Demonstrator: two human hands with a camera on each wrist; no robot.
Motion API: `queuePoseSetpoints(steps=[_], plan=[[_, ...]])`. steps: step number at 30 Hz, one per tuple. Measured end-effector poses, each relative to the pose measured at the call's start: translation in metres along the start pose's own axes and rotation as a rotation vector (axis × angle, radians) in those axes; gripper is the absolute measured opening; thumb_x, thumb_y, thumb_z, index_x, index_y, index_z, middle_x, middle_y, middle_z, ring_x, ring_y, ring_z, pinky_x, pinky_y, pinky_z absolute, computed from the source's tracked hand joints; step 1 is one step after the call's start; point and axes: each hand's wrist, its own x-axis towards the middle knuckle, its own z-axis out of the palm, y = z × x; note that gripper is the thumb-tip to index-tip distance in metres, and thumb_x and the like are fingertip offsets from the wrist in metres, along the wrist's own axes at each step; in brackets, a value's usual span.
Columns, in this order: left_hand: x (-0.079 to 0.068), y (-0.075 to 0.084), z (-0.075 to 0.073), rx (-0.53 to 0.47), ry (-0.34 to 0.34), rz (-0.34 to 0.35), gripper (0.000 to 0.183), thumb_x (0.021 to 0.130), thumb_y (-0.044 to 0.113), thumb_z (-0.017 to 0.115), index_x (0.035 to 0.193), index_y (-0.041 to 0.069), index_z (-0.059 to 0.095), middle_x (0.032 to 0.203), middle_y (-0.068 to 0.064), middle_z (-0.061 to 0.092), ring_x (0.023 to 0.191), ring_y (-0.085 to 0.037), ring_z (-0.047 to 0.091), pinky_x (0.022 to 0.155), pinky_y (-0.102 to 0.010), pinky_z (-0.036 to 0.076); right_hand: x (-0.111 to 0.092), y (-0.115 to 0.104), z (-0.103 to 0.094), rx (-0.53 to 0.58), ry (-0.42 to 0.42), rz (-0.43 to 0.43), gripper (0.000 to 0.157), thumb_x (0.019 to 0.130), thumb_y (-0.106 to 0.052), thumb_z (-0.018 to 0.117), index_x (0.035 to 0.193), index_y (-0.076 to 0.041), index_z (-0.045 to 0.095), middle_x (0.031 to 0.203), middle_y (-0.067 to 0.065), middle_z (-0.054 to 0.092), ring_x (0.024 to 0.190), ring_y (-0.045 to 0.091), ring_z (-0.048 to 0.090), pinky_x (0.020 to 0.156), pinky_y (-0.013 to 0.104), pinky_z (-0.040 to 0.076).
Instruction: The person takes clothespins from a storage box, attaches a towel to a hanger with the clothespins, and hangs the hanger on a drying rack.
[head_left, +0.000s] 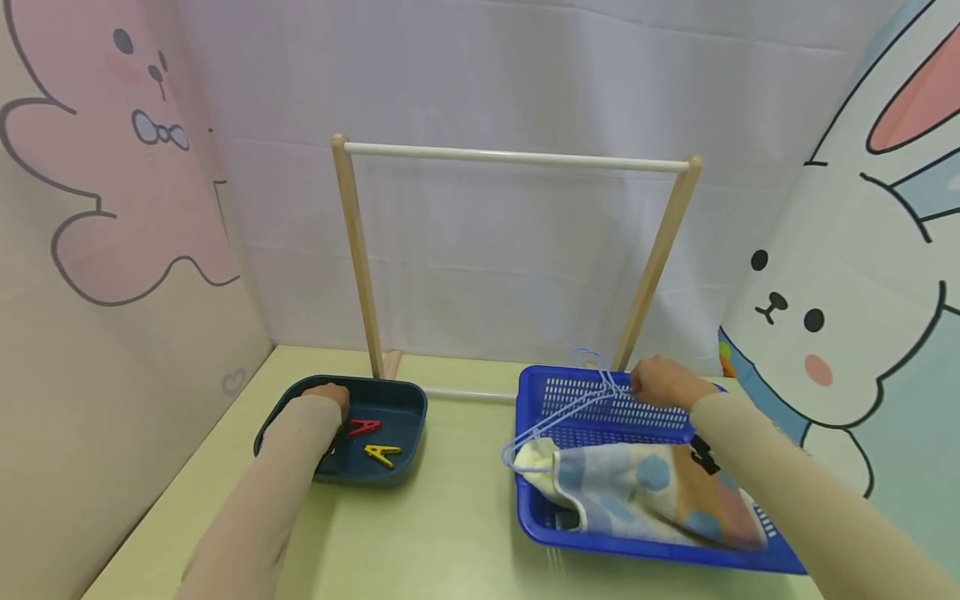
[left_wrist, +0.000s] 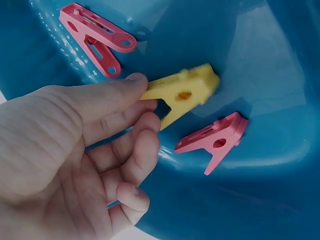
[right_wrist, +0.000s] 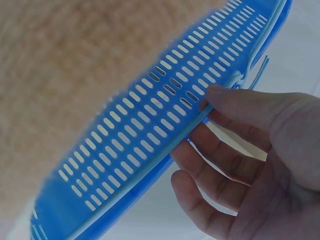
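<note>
In the left wrist view, my left hand (left_wrist: 100, 130) pinches a yellow clothespin (left_wrist: 192, 92) between thumb and fingers, low over the dark blue tray (head_left: 416, 417). A red clothespin (head_left: 363, 427) and another yellow clothespin (head_left: 382, 455) lie in the tray in the head view. Over the blue basket (head_left: 528, 517), my right hand (head_left: 667, 382) holds a light blue hanger (head_left: 558, 414) near its hook, between thumb and fingertips. Below the hanger, a towel (head_left: 630, 492) with blue dots lies in the basket, its pale yellow end beside the hanger's left corner.
Behind tray and basket stands a wooden rack with a white top bar (head_left: 517, 156) and a lower white bar (head_left: 480, 395). Perforated walls (right_wrist: 150, 120) line the basket. A blurred tan surface (right_wrist: 75, 75) covers much of the right wrist view.
</note>
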Motion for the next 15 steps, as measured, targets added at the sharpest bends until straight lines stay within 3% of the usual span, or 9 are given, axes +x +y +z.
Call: queuePoseSetpoints(steps=[8,15], plan=[[0.001,-0.004,-0.005,0.0,-0.006,0.042,0.004,0.081,0.006,0.069,0.077,0.005,0.066,0.091,-0.015,0.065,0.076,-0.024,0.057,0.07,-0.046,0.051,-0.002,0.003,-0.004,0.043,-0.025,0.013,0.01,0.085,-0.008,0.063,0.091,0.0,0.066,0.08,0.006,0.061,0.074,0.021,0.057,0.07,0.04,0.052],[0.009,-0.015,-0.002,-0.018,-0.049,0.012,0.009,0.087,0.007,0.06,0.082,0.004,0.067,0.086,-0.013,0.062,0.073,-0.024,0.054,0.068,-0.042,0.049,-0.006,0.009,-0.005,0.046,0.008,-0.049,0.005,0.084,-0.006,0.06,0.086,-0.002,0.062,0.075,0.003,0.058,0.07,0.02,0.053,0.066,0.038,0.049]])
